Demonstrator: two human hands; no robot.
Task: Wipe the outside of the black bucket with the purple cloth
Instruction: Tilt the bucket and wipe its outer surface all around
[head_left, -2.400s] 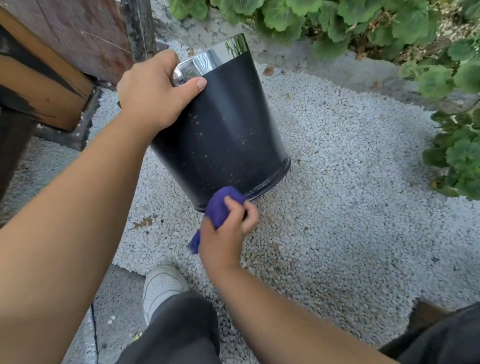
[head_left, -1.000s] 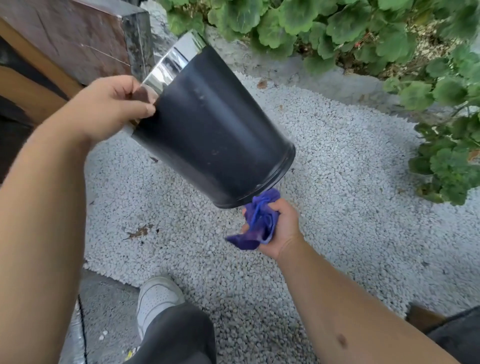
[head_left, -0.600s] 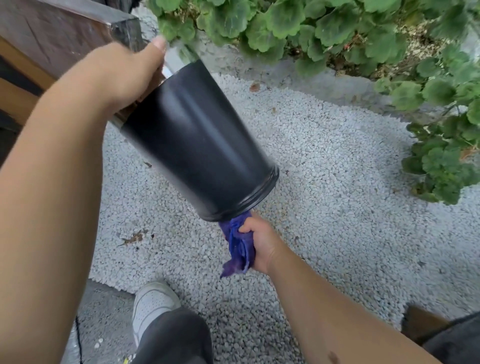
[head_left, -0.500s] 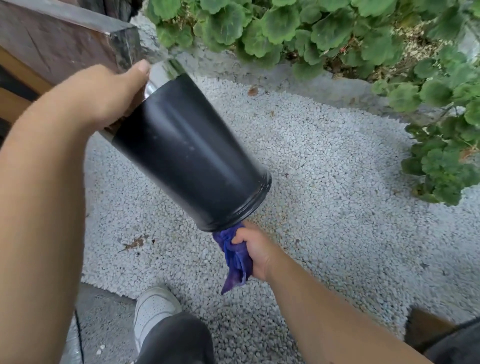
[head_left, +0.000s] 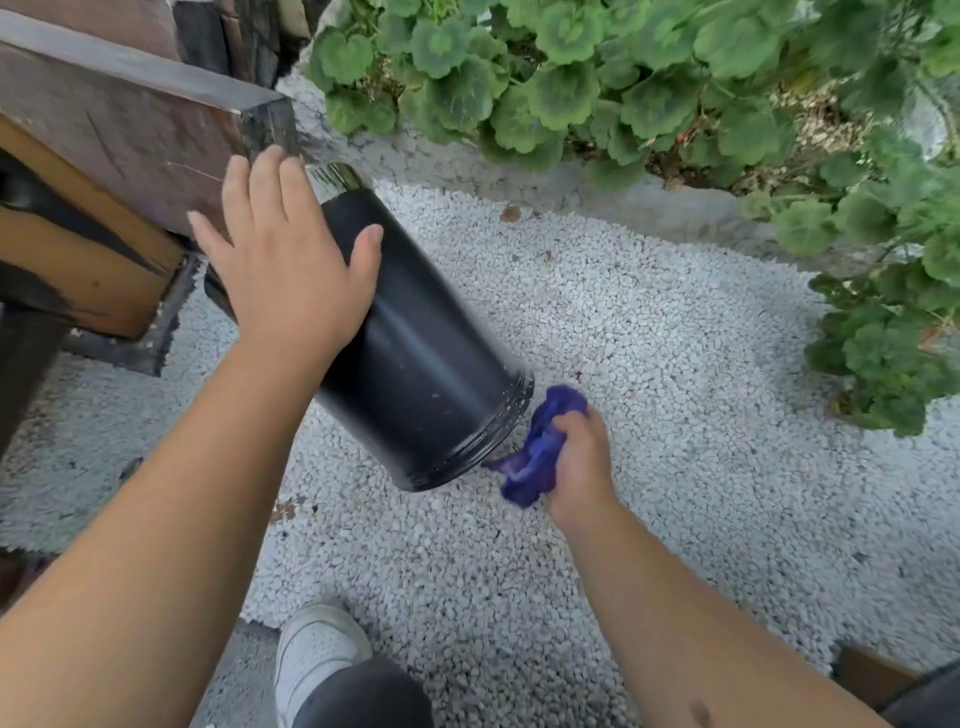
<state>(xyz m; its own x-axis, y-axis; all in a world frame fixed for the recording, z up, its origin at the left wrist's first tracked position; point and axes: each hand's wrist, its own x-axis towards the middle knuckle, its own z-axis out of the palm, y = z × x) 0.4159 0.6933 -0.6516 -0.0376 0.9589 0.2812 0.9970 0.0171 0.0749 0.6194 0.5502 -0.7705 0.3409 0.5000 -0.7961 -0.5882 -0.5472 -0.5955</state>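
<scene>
Your left hand (head_left: 283, 270) lies flat with straight, spread fingers on the upper side of the black bucket (head_left: 415, 358), near its shiny rim. The bucket is tilted, its base pointing down and toward your right, over the white gravel (head_left: 649, 364). Your right hand (head_left: 579, 462) is curled tight around the bunched purple cloth (head_left: 540, 447), just beside the bucket's bottom edge; contact is unclear. A white shoe (head_left: 317, 654) sits at the gravel's near edge. Green plants (head_left: 597, 78) border the far edge.
</scene>
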